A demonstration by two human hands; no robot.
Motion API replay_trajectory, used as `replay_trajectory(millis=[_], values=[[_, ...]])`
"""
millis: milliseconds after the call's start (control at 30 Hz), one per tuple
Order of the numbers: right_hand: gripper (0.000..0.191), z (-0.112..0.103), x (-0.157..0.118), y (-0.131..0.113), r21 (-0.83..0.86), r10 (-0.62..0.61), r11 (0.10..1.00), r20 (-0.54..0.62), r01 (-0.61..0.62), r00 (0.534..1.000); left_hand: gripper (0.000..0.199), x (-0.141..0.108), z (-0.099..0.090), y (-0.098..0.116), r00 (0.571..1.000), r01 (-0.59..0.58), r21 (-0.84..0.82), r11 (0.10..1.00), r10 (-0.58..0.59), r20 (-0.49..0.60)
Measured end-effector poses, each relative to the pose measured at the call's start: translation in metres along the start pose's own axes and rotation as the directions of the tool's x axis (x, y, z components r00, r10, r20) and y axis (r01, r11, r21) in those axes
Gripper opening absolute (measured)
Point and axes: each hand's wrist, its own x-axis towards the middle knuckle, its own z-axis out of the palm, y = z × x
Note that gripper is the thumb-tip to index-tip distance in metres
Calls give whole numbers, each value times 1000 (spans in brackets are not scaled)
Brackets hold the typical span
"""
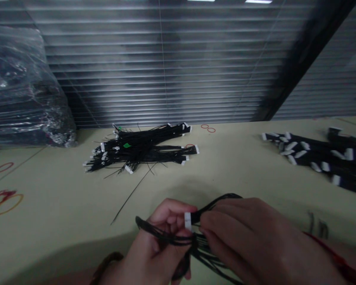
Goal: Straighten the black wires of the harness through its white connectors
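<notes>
Low in the head view, my left hand (163,241) is closed around a black wire harness (163,234) and a white connector (188,221) at its end. The wires loop out past the left thumb and trail down to the right. My right hand (249,233) is closed on the same harness, just right of the connector, with its fingertips pinched on the wires. The back of this hand hides much of what its fingers grip.
A pile of black wire harnesses (148,144) with white connectors lies near the blinds (166,63). More harnesses (314,156) lie at the right. A clear plastic bag (26,91) stands at the left. Rubber bands (10,204) lie on the table (77,190).
</notes>
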Motion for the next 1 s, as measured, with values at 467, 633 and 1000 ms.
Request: replay_trajectory(millis=[467,633,1000], values=[[16,11,-6,-8,-52,49,997,-13,-49,999,27,7,0,-1,991,-50,30,998,53,-125],[14,19,-5,-8,-88,41,995,-31,-44,999,26,6,-1,-1,992,-26,59,998,33,-124],[12,25,-6,-6,-189,-43,981,-25,37,999,29,8,0,-2,990,-38,36,999,43,-131]])
